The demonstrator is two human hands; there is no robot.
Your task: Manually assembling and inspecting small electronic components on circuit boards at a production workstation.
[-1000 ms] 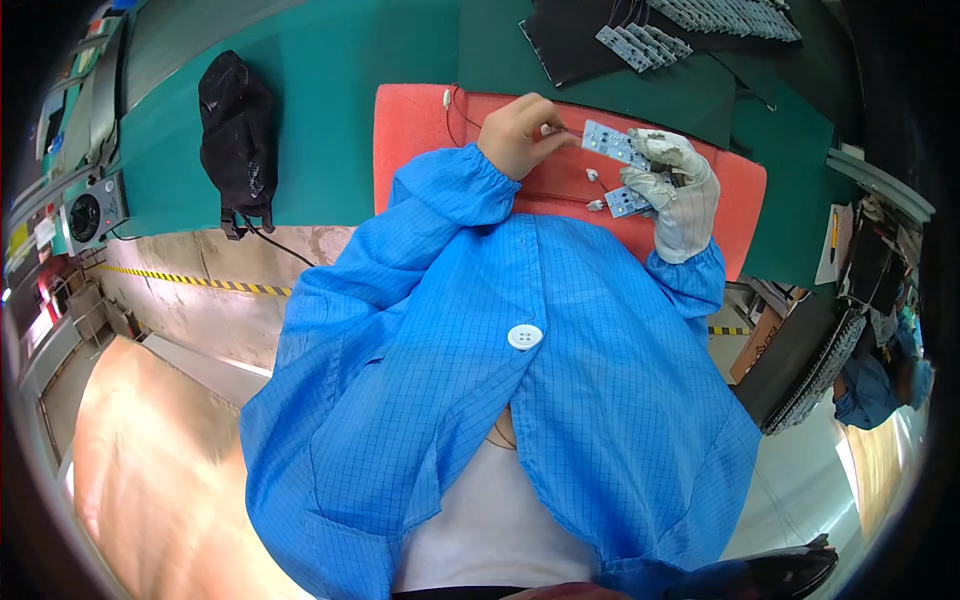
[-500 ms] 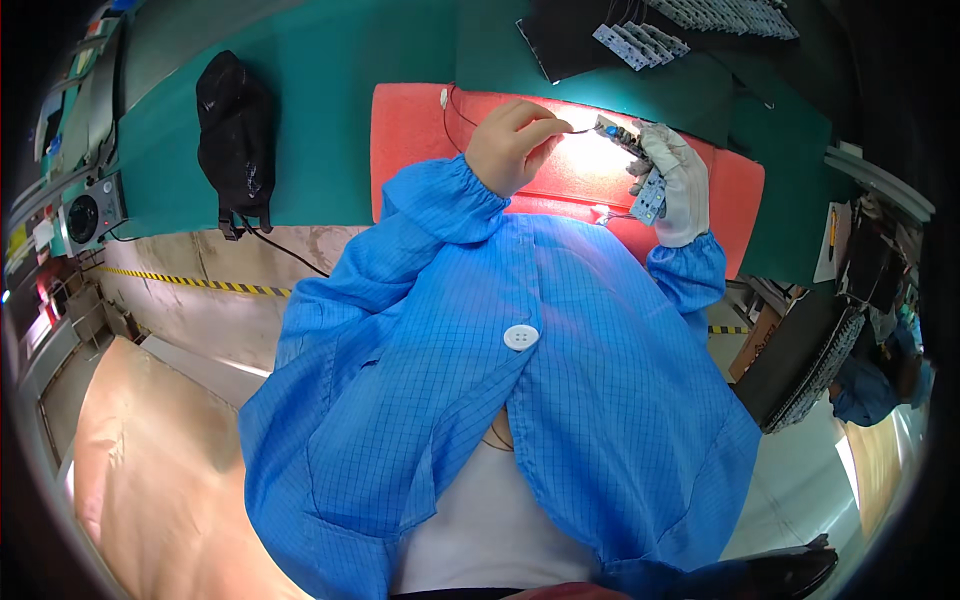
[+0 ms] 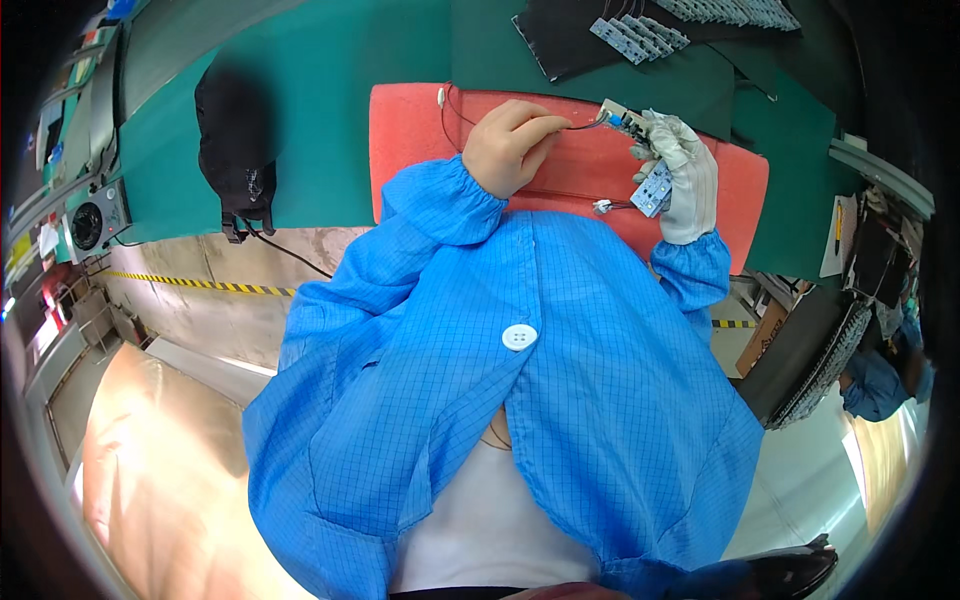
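Note:
My left hand (image 3: 508, 150) is bare, its thumb and forefinger pinched on a thin dark cable (image 3: 584, 126). The cable runs right to the far end of a circuit board (image 3: 653, 190) with small components and a blue part. My right hand (image 3: 684, 180), in a white glove, is closed round the board's middle and hides part of it. From the board's near end a short lead with a white plug (image 3: 602, 207) sticks out to the left. Both hands are over a red foam pad (image 3: 415, 140); another dark wire with a white plug (image 3: 441, 97) lies at its far left.
The pad lies on a green work mat (image 3: 320, 120). A black bag-like object (image 3: 235, 140) with a cord is to the left. Several more circuit boards (image 3: 640, 40) lie on black sheets at the far right. A metal rail (image 3: 880, 175) runs along the right side.
The bright glare on the pad between my hands is gone. The board in my right hand has tilted and shifted slightly right; my left hand stays nearly in place on the cable.

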